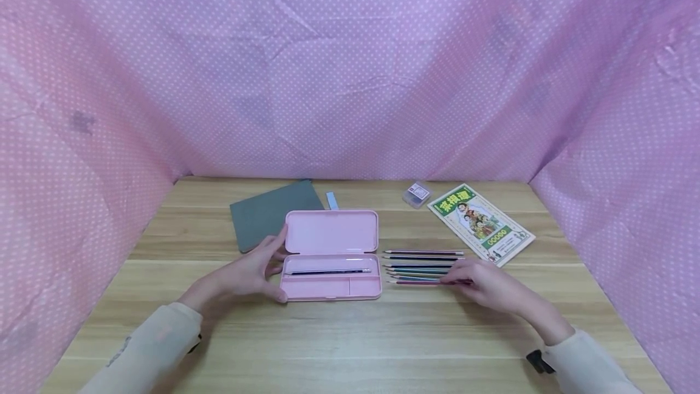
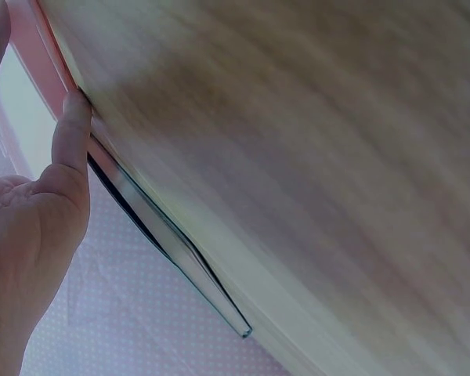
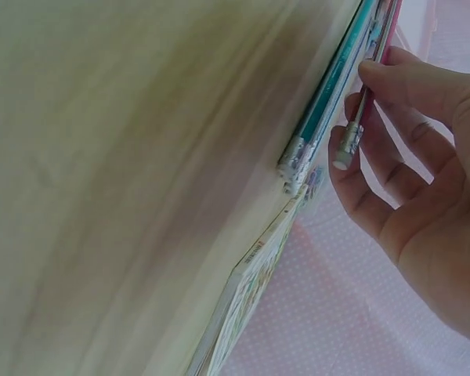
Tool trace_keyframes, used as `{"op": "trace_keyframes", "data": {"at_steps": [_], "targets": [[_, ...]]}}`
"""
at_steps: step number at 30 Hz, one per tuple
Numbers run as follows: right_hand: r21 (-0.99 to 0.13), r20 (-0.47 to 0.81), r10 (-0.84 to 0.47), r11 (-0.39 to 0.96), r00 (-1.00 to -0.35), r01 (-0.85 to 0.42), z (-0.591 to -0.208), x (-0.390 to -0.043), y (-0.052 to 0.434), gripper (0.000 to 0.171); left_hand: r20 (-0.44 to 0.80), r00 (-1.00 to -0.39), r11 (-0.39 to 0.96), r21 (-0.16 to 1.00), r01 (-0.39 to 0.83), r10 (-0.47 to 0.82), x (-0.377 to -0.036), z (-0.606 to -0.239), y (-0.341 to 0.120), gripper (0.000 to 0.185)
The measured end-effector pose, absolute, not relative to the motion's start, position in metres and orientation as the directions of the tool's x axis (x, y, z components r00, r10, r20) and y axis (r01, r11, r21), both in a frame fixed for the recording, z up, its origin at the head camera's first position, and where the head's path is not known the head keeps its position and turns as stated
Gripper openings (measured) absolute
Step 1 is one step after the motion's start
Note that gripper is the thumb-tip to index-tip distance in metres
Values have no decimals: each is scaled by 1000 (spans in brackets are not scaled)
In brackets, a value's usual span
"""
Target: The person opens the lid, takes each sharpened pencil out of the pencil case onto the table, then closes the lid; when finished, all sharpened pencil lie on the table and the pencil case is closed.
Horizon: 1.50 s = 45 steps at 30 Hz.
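Note:
An opened pink pencil case (image 1: 333,287) lies in the head view with its lid (image 1: 332,233) tipped back. One dark pencil (image 1: 328,272) rests in its long rear compartment. At the case's left side, my left hand (image 1: 251,269) touches it with spread, fairly straight fingers, the thumb near the front corner and another finger at the lid. My right hand (image 1: 483,284) pinches a red pencil (image 3: 368,98) between thumb and fingers close to its eraser end, at the front of a row of pencils (image 1: 421,258). The row's right ends are partly hidden by that hand.
Behind the case lie a dark green folder (image 1: 273,211) and a small light-blue stick-like item (image 1: 332,200). A small clear box (image 1: 417,194) and a green-and-white booklet (image 1: 481,224) are at the back right. Pink dotted cloth (image 1: 350,78) surrounds the wooden table (image 1: 339,345).

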State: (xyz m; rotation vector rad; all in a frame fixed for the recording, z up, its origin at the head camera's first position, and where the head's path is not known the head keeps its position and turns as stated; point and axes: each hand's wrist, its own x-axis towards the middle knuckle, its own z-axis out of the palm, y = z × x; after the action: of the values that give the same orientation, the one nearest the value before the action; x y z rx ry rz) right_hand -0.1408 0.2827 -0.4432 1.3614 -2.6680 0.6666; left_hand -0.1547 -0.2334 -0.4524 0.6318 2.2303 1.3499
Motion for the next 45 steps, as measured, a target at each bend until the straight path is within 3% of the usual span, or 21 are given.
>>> {"op": "trace_keyframes", "data": {"at_steps": [9,45], "targets": [[-327,237,-738,551,-631,-768,-446,-139,288,38,-132,-789,413,896,164,599,-154,-450,-232,144],[-331,238,-731,558,-640,-761,-452,-143,293,35,-123,-789,428,884,188,602,-153,-451,-233,142]]}}
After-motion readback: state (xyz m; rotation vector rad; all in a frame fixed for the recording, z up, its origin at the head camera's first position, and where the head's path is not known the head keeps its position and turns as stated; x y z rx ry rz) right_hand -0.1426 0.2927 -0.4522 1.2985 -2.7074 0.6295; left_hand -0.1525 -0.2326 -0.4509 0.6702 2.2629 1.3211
